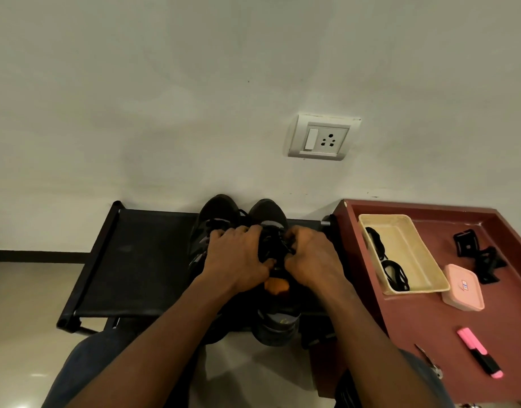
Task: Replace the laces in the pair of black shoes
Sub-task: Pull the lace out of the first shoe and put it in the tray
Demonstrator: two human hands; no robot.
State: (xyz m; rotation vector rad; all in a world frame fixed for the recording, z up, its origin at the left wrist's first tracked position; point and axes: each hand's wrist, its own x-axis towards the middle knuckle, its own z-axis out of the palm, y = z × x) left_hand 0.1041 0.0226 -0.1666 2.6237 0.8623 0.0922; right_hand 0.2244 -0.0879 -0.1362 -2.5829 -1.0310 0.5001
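Mid-job, I'd say. Both black shoes sit side by side on the rack (141, 260), toes at the wall (253, 83). Left hand (235, 254) and right hand (312, 257): each grip curled tight on the right-side shoe (268, 210) at its lacing; old or new lace, can't tell. Left-side shoe (218, 207) is untouched. Spare laces (396, 272) wait in the cream tray (383, 219) on the tabletop (503, 319). There's room on the rack's left half. The wall blocks ahead, and the tabletop edge is near the right hand.

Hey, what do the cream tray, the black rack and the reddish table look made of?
Cream tray: probably plastic, matte, with a moulded rolled rim. Black rack: dull fabric stretched flat between round tubes, metal or plastic, hard to tell. Reddish table: smooth painted or laminated board with a faint sheen; likely wood underneath.
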